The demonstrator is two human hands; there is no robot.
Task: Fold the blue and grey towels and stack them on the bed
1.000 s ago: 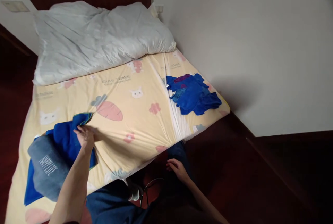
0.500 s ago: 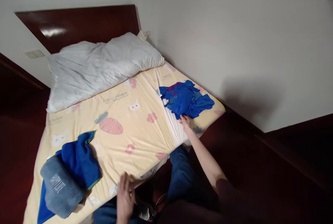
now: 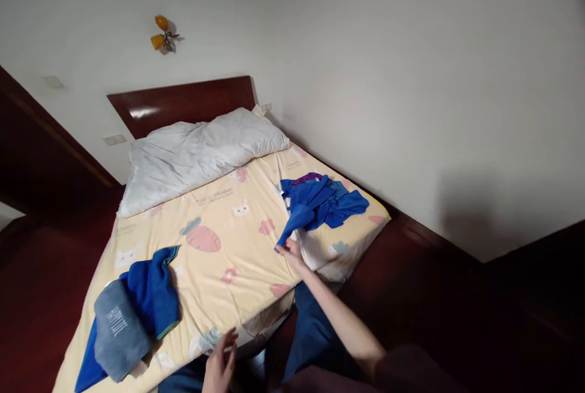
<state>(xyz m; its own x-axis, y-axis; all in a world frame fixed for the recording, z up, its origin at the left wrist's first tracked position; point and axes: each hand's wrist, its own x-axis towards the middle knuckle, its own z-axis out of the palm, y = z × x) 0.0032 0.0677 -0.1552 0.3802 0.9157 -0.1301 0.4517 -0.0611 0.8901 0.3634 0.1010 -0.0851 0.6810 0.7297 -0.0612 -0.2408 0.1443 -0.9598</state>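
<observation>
My right hand (image 3: 289, 252) pinches a corner of the blue garment (image 3: 320, 204) that lies crumpled near the right corner of the bed, and the cloth stretches from the pile to my fingers. My left hand (image 3: 220, 361) hovers low at the bed's near edge, fingers apart, holding nothing. A second pile of blue cloth (image 3: 153, 289) with a grey folded item (image 3: 117, 329) on top lies at the bed's left near side.
The bed (image 3: 228, 253) has a yellow sheet printed with carrots and cats. A white duvet (image 3: 196, 152) is bunched against the dark wooden headboard (image 3: 183, 100). A white wall runs along the right side. Dark red floor surrounds the bed.
My left hand left the blue pile on the left and dropped to the bed's edge. My right hand reached the right-hand garment, took hold, and is pulling a corner toward me.
</observation>
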